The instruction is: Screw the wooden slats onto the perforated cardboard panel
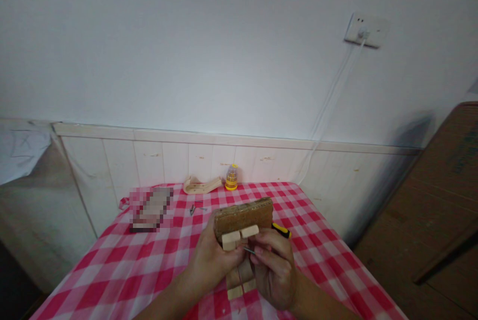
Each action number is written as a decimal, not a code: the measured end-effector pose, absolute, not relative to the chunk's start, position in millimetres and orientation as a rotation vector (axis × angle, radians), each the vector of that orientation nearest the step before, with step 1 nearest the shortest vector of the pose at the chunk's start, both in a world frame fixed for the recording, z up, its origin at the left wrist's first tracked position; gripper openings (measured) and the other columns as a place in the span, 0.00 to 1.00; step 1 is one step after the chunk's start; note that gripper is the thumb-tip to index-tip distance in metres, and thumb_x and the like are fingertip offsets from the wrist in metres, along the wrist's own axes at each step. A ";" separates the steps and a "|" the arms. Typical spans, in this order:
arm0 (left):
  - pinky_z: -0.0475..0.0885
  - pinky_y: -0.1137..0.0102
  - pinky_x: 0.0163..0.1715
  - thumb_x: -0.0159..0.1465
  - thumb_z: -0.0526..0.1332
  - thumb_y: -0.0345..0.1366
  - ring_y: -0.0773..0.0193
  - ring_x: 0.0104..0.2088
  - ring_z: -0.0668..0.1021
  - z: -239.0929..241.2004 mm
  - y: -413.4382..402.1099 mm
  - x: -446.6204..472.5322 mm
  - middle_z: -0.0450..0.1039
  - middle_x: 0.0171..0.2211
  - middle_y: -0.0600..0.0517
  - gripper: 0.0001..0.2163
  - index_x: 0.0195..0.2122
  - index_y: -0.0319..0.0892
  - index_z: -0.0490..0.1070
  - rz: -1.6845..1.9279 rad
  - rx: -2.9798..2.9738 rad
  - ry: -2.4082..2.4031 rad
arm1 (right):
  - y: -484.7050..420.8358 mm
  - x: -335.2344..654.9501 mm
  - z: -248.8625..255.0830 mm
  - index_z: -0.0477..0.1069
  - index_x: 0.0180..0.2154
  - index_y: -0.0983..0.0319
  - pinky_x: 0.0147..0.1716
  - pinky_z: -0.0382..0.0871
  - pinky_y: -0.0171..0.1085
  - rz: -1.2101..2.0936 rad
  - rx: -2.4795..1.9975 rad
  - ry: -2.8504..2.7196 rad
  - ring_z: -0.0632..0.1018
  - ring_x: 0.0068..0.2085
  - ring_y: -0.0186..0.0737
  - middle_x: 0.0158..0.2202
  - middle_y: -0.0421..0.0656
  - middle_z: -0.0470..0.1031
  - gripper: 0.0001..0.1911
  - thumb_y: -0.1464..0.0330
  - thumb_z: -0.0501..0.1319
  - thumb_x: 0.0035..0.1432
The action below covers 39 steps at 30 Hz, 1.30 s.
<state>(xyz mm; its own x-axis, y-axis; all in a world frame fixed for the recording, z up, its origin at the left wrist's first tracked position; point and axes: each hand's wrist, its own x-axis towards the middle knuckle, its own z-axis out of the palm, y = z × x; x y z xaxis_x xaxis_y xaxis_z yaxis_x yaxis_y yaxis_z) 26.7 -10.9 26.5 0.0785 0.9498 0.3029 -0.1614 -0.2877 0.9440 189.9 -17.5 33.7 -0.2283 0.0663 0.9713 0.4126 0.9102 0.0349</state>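
in the head view the left hand [211, 258] is gripping split pale wood [231, 243] before one cardboard block [244, 218], thumb pressing, other fingers mostly hiding; the right hand [276, 266] is pinching one thin metal piece [249, 250] between thumb and fingers, and it could be slipping, the pinch looking so small; around are sitting one curved wooden piece [201, 188], one yellow bottle [231, 181], one black-and-yellow handle [282, 230], one pixelated slab [152, 209] and several metal bits [192, 210], too small for counting
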 end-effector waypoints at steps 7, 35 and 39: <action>0.79 0.64 0.42 0.49 0.73 0.32 0.53 0.41 0.83 21.0 0.1 27.1 0.82 0.41 0.49 0.22 0.46 0.41 0.72 1.309 1.242 0.832 | -9.2 187.6 39.7 0.66 0.53 0.56 0.41 0.81 0.46 -0.152 -0.534 -1.739 0.82 0.43 0.45 0.43 0.48 0.80 0.18 0.81 0.56 0.66; 0.77 0.67 0.41 0.50 0.73 0.29 0.58 0.40 0.83 19.4 0.2 28.1 0.81 0.40 0.51 0.26 0.50 0.41 0.71 1.196 1.145 0.763 | 0.3 189.7 53.8 0.71 0.42 0.58 0.39 0.76 0.41 0.065 -0.793 -1.920 0.80 0.39 0.44 0.38 0.45 0.80 0.07 0.74 0.58 0.68; 0.77 0.66 0.42 0.49 0.74 0.30 0.58 0.40 0.83 19.5 0.5 28.1 0.81 0.41 0.51 0.27 0.51 0.41 0.71 1.178 1.120 0.741 | 0.9 189.9 53.3 0.71 0.42 0.58 0.39 0.77 0.41 0.061 -0.798 -1.923 0.81 0.40 0.44 0.38 0.45 0.80 0.06 0.74 0.58 0.68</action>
<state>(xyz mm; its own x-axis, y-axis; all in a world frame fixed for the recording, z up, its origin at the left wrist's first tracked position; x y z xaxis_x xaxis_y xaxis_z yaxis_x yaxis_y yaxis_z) 28.1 0.5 19.5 0.2629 0.9600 0.0967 -0.3285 -0.0051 0.9445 189.9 0.9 53.3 -0.2713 0.5523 0.7883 0.5014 0.7802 -0.3740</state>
